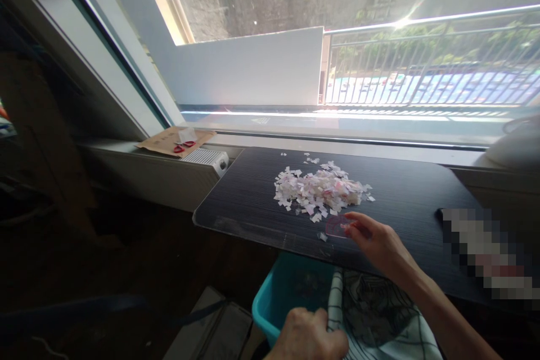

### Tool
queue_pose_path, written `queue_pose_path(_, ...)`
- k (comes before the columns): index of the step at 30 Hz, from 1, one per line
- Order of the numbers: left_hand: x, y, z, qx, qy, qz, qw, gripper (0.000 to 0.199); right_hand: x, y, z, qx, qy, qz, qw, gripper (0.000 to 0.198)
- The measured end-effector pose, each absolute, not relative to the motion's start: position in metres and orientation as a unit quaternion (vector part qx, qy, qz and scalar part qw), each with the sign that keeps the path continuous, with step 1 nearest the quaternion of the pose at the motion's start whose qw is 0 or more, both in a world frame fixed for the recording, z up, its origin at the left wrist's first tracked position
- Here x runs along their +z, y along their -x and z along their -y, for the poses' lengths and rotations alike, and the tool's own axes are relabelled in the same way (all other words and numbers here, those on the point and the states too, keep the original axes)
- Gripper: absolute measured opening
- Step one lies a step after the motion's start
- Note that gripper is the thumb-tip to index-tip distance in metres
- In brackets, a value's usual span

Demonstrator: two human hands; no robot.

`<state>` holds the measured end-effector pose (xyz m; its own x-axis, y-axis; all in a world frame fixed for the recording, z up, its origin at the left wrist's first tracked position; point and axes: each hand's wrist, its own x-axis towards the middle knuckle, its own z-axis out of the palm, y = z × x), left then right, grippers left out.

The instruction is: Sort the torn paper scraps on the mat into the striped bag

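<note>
A loose heap of small white and pinkish paper scraps (316, 188) lies on the dark table (248, 191). Just in front of the heap, my right hand (375, 239) pinches a thin see-through piece with pink lines (335, 227), rounded like a protractor; its exact kind is unclear. One scrap (323, 237) lies beside it, close to the table's front edge. Below that edge, my left hand (310, 333) is closed on the rim of a checked cloth bag (336, 298). The bag gapes, its inside dark. A turquoise bin (270, 287) stands to the bag's left, partly under the table.
Red-handled scissors (184, 147) rest on a brown envelope (156, 140) on the window sill at left, by a white radiator (211, 160). A blurred-out object (485, 253) lies at the table's right. Behind the table is a large window; boxes (215, 326) sit on the floor.
</note>
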<state>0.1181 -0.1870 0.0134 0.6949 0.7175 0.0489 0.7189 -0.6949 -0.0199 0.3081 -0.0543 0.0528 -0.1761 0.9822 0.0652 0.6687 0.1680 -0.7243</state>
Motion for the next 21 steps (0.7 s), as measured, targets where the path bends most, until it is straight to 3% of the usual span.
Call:
queue_pose_path(7,0.011,-0.118,0.186,-0.005,0.923,0.384,0.008,0.013,0.039,-0.307,0.055,0.432,0.538,0.652,0.314,0.037)
queue_pose_path(21,0.010,-0.117,0.187,0.007,0.920,0.391,-0.006,0.012,0.040,-0.305,0.053,0.426,0.551,0.646,0.312,0.038)
